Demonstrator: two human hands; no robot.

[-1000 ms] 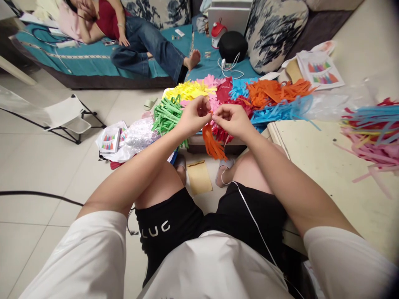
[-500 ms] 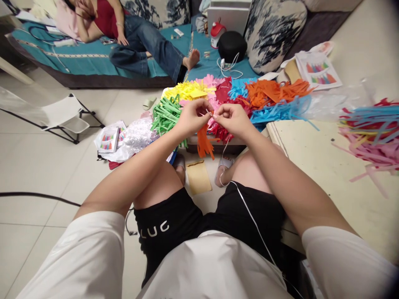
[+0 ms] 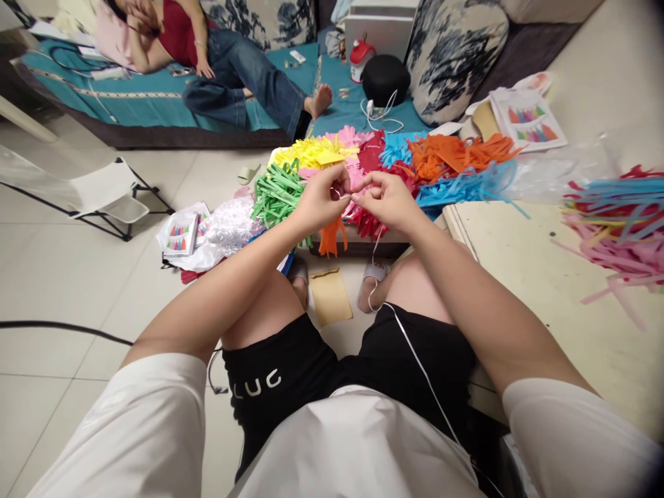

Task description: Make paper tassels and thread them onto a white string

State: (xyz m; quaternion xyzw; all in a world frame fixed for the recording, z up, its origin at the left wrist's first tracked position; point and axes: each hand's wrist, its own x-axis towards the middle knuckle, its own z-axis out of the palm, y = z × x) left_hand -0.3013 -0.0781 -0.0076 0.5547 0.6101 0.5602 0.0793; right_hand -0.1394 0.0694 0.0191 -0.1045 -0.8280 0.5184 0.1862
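My left hand (image 3: 322, 199) is closed in a pinch on an orange paper tassel (image 3: 332, 238), whose fringe hangs below the fingers. Close beside it, my right hand (image 3: 386, 199) pinches the tassel's thin twisted top between thumb and forefinger. The fingertips of both hands almost meet, and they hide most of that top. A white string (image 3: 409, 335) runs from under my right hand down across my lap. Behind the hands lie heaps of fringed paper: green strips (image 3: 279, 191), yellow strips (image 3: 306, 149), red strips (image 3: 369, 223), orange strips (image 3: 459, 153) and blue strips (image 3: 461, 183).
A cream table (image 3: 523, 277) at my right bears a mixed tassel bundle (image 3: 620, 228). Clear plastic packaging (image 3: 236, 218) and printed cards (image 3: 179, 234) lie to the left. A person (image 3: 249, 76) reclines on the teal sofa (image 3: 150, 104). A folding stool (image 3: 106, 181) stands left.
The orange tassel has shifted slightly left and up, nearer my left hand. My fingers have changed their pinch around its top.
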